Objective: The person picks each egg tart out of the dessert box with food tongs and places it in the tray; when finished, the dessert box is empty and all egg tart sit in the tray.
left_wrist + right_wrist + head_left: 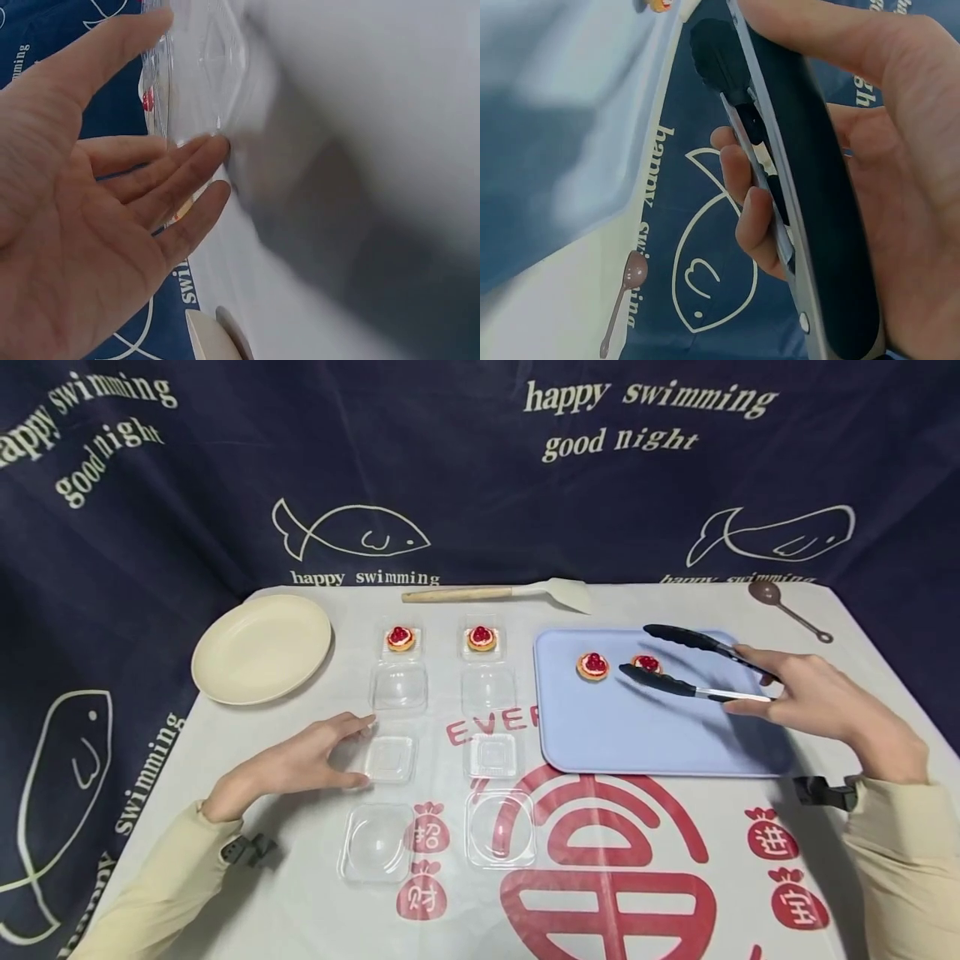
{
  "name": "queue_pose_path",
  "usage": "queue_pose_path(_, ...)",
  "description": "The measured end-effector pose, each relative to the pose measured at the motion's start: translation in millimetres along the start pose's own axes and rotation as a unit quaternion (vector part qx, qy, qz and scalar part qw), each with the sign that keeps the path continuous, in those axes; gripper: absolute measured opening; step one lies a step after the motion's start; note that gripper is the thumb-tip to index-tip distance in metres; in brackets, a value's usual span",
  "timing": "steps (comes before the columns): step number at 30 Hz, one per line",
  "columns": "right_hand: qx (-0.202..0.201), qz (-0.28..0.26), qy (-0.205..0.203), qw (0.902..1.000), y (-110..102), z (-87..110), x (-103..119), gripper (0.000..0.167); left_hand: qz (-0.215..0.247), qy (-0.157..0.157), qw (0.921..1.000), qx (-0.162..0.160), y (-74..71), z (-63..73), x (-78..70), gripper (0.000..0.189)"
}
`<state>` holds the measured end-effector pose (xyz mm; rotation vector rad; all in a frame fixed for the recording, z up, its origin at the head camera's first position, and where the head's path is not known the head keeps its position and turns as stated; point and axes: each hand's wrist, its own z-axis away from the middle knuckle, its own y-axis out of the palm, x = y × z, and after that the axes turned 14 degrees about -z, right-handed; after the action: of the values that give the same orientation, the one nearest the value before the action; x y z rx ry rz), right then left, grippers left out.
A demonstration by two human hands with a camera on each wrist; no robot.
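Note:
My right hand (817, 697) grips a pair of tongs (814, 187) with black tips. The tongs stand spread over the blue tray (600, 735), one tip overlapping a small fruit tart (647, 663) in the head view. Another tart (592, 666), topped with red fruit, sits to its left on the tray. My left hand (303, 760) has thumb and fingers apart at the left edge of a clear plastic box (391, 759), holding nothing. A second clear box (492, 756) stands to the right of that one. Farther back, two clear boxes bear a tart each (401, 639).
A cream plate (261, 649) lies at the back left. Along the back edge is a spatula (457, 596) with a wooden handle, and a brown spoon (787, 610) is at the back right. Clear lids (378, 842) lie on the white tablecloth in front of the boxes.

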<state>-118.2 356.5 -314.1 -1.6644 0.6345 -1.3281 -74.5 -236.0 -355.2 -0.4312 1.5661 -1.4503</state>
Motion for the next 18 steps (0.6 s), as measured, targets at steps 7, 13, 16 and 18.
queue_pose_path(7,-0.012,-0.021,0.007,0.9997,-3.0,9.4,-1.8,0.083,-0.001,0.013,0.9991,-0.041,-15.0,0.6,0.8,0.059)
queue_pose_path(13,-0.021,-0.024,-0.001,0.9995,-5.2,9.1,2.7,0.083,-0.034,0.027,0.9941,-0.1,-40.1,-32.6,-9.1,0.036)
queue_pose_path(16,-0.024,-0.025,-0.012,0.9993,-4.2,6.5,9.2,0.085,-0.037,0.032,0.9944,-0.094,-49.0,-64.6,-16.9,0.041)
queue_pose_path(18,-0.02,-0.028,-0.019,0.9992,-1.6,4.1,14.5,0.085,-0.034,0.034,0.9959,-0.076,-51.9,-88.0,-20.8,0.046)
